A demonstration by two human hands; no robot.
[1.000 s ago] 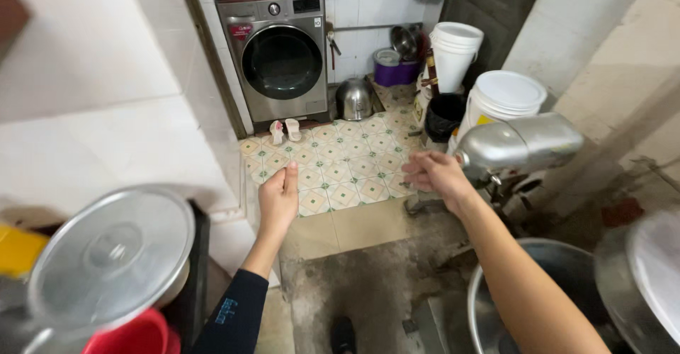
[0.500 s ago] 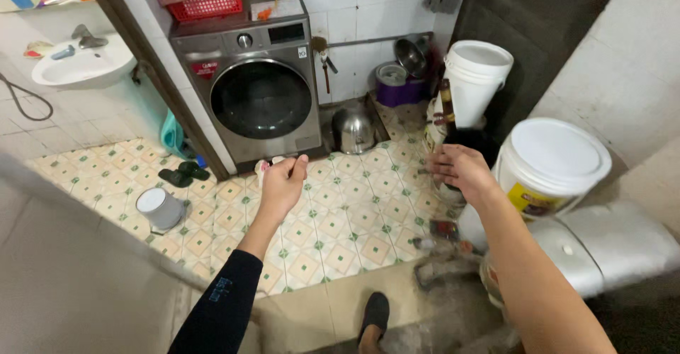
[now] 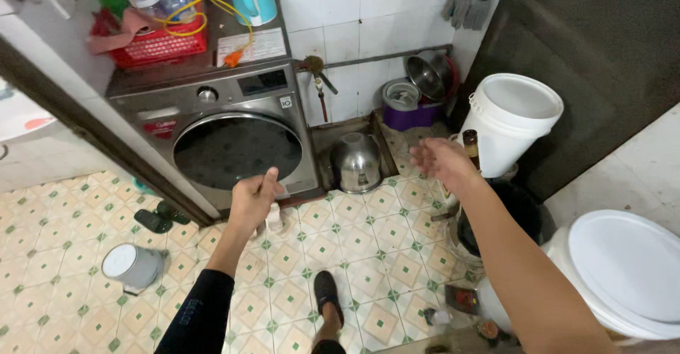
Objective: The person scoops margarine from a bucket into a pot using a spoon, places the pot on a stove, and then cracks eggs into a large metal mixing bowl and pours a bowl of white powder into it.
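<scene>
1. Half a second ago the washer sat further off; now its round door fills the scene's middle, so I have stepped closer and the view has dropped toward it.
2. My left hand (image 3: 253, 202) has stayed out in front, empty, fingers loosely curled, now over the washer's (image 3: 219, 138) lower right corner.
3. My right hand (image 3: 440, 161) is released and open, holding nothing, hanging in the air beside a brown bottle (image 3: 469, 149) and the white bucket (image 3: 511, 124).
4. Between my hands, far on the floor, a steel bowl (image 3: 356, 161) lies upside down, mouth to the tiles; its axis runs straight up.
5. The washer's door faces me, its drum axis running near to far.
</scene>
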